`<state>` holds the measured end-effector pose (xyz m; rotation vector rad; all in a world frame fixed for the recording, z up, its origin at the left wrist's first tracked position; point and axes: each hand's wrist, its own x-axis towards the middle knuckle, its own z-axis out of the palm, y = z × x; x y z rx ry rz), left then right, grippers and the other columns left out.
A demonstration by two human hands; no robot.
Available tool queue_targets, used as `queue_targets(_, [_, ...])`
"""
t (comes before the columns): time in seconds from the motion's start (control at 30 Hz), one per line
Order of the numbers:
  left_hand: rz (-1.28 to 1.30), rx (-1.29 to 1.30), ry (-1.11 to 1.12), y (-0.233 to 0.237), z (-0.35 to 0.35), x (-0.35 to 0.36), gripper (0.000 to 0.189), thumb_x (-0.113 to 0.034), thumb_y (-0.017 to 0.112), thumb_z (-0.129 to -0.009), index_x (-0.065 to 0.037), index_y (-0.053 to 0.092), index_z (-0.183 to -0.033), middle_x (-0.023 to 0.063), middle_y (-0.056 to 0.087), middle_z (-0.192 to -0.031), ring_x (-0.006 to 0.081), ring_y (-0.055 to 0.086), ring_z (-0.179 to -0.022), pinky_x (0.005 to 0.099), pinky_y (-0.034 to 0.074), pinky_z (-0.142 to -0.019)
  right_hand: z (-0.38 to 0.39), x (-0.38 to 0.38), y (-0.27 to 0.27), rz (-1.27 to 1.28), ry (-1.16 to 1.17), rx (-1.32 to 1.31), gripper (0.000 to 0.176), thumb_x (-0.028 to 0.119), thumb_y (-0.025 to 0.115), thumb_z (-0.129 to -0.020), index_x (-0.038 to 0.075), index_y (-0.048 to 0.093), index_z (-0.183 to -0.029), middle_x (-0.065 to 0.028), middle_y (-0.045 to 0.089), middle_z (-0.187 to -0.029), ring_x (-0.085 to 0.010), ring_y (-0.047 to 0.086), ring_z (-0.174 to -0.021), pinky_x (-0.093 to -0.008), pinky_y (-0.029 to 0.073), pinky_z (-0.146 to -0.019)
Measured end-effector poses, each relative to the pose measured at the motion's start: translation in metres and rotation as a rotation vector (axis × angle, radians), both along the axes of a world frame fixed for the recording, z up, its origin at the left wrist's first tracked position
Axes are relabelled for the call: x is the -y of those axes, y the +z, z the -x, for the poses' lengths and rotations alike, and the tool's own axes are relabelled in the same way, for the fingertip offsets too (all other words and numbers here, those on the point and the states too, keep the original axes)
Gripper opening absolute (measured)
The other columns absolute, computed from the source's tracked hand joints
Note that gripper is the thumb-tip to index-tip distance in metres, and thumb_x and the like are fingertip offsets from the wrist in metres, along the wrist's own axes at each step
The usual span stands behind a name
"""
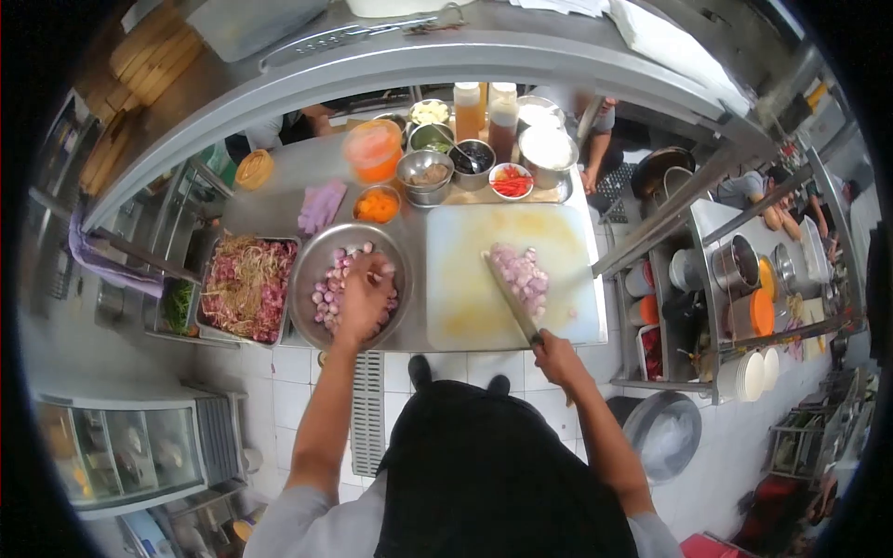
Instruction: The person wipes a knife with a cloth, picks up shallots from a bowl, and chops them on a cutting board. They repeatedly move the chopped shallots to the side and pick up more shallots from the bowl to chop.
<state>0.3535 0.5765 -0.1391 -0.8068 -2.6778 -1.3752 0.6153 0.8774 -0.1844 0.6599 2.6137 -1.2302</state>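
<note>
Peeled shallots (327, 299) fill part of a wide steel bowl (304, 268) on the counter's left half. My left hand (366, 296) reaches into this bowl, its fingers curled in among the shallots, and the fingertips are partly hidden. In my right hand (560, 361) is the handle of a knife (513, 302). The broad blade lies along the left side of a pile of cut shallots (526, 276). Under both is a white cutting board (456, 279) with yellowish stains.
Left of the bowl stands a tray of reddish unpeeled shallots with roots (249, 286). Behind are a purple cloth (321, 206), an orange-filled bowl (377, 204), red chillies (511, 181) and sauce bottles (467, 112). A metal shelf rail (419, 54) crosses above. Other people work beyond.
</note>
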Motion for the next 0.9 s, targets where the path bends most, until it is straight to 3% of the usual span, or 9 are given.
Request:
queue_targets(0.07, [-0.246, 0.285, 0.017, 0.007, -0.028, -0.029, 0.025, 0.002, 0.07, -0.081, -0.001, 0.066, -0.105, 0.013, 0.063, -0.098, 0.022, 0.063, -0.085, 0.0322, 0.052, -0.072, -0.001, 0.003, 0.007, 0.021, -0.055, -0.001, 0.02, 0.018, 0.056, -0.096, -0.001, 0.053, -0.101, -0.0321, 0.066, -0.086, -0.0529, 0.062, -0.088, -0.0593, 0.047, -0.077])
queue_targets(0.1, [-0.31, 0.285, -0.074, 0.009, -0.042, -0.044, 0.024, 0.004, 0.07, -0.081, -0.002, 0.063, -0.103, 0.0105, 0.061, -0.096, 0.0183, 0.062, -0.082, 0.0292, 0.051, -0.066, -0.003, 0.004, 0.009, 0.026, -0.017, -0.028, 0.02, 0.018, 0.056, -0.096, -0.001, 0.053, -0.101, -0.0322, 0.065, -0.086, -0.0529, 0.062, -0.087, -0.0595, 0.047, -0.077])
queue_targets(0.33, [-0.096, -0.179, -0.253, -0.066, -0.061, -0.108, 0.021, 0.005, 0.068, -0.085, -0.002, 0.059, -0.102, 0.0108, 0.056, -0.101, 0.021, 0.063, -0.083, 0.0314, 0.051, -0.069, -0.02, 0.029, 0.004, -0.079, 0.006, -0.072, 0.02, 0.019, 0.057, -0.096, 0.0, 0.053, -0.103, -0.0306, 0.066, -0.082, -0.0526, 0.063, -0.082, -0.0613, 0.048, -0.075])
queue_targets(0.37, [-0.096, -0.177, -0.252, -0.073, -0.061, -0.109, 0.021, 0.005, 0.068, -0.085, -0.002, 0.059, -0.102, 0.0108, 0.056, -0.101, 0.021, 0.063, -0.083, 0.0314, 0.051, -0.069, -0.022, 0.031, 0.003, -0.105, 0.014, -0.05, 0.021, 0.02, 0.057, -0.095, 0.0, 0.053, -0.102, -0.0307, 0.066, -0.081, -0.0527, 0.063, -0.08, -0.0615, 0.048, -0.075])
queue_targets(0.43, [-0.113, -0.027, -0.23, -0.076, -0.061, -0.11, 0.017, 0.001, 0.067, -0.087, 0.0, 0.06, -0.102, 0.0146, 0.055, -0.098, 0.0308, 0.06, -0.081, 0.0381, 0.05, -0.072, -0.026, 0.033, 0.005, -0.143, 0.043, -0.013, 0.022, 0.02, 0.055, -0.096, -0.001, 0.052, -0.103, -0.0318, 0.065, -0.079, -0.0538, 0.063, -0.078, -0.0634, 0.048, -0.073])
queue_targets(0.57, [-0.14, 0.041, -0.252, -0.077, -0.06, -0.104, 0.013, 0.001, 0.065, -0.089, 0.001, 0.061, -0.101, 0.0148, 0.055, -0.096, 0.031, 0.059, -0.079, 0.038, 0.049, -0.072, -0.032, 0.036, -0.002, -0.159, 0.052, -0.061, 0.022, 0.02, 0.054, -0.097, -0.001, 0.052, -0.104, -0.0325, 0.065, -0.078, -0.0542, 0.063, -0.076, -0.0643, 0.048, -0.072])
queue_targets(0.63, [-0.1, -0.045, -0.305, -0.076, -0.059, -0.103, 0.006, 0.0, 0.062, -0.094, 0.001, 0.061, -0.1, 0.0116, 0.053, -0.095, 0.0209, 0.057, -0.074, 0.0313, 0.047, -0.065, -0.031, 0.036, 0.0, -0.164, 0.061, -0.046, 0.025, 0.019, 0.055, -0.097, -0.003, 0.053, -0.109, -0.0312, 0.065, -0.077, -0.0526, 0.062, -0.075, -0.0631, 0.047, -0.07])
queue_targets(0.87, [-0.074, 0.014, -0.306, -0.07, -0.06, -0.098, 0.007, -0.001, 0.063, -0.094, 0.0, 0.063, -0.101, 0.0101, 0.053, -0.091, 0.0201, 0.056, -0.071, 0.0314, 0.046, -0.063, -0.025, 0.038, 0.007, -0.177, 0.073, -0.074, 0.022, 0.017, 0.053, -0.096, -0.002, 0.052, -0.108, -0.0319, 0.065, -0.078, -0.0536, 0.063, -0.076, -0.0635, 0.049, -0.071])
queue_targets(0.9, [-0.082, 0.061, -0.312, -0.063, -0.061, -0.097, 0.007, -0.002, 0.064, -0.094, 0.001, 0.062, -0.1, 0.0124, 0.054, -0.092, 0.0261, 0.058, -0.074, 0.0348, 0.048, -0.067, -0.023, 0.042, 0.002, -0.18, 0.074, -0.068, 0.022, 0.017, 0.053, -0.096, -0.002, 0.053, -0.108, -0.0314, 0.065, -0.078, -0.053, 0.064, -0.076, -0.063, 0.049, -0.07])
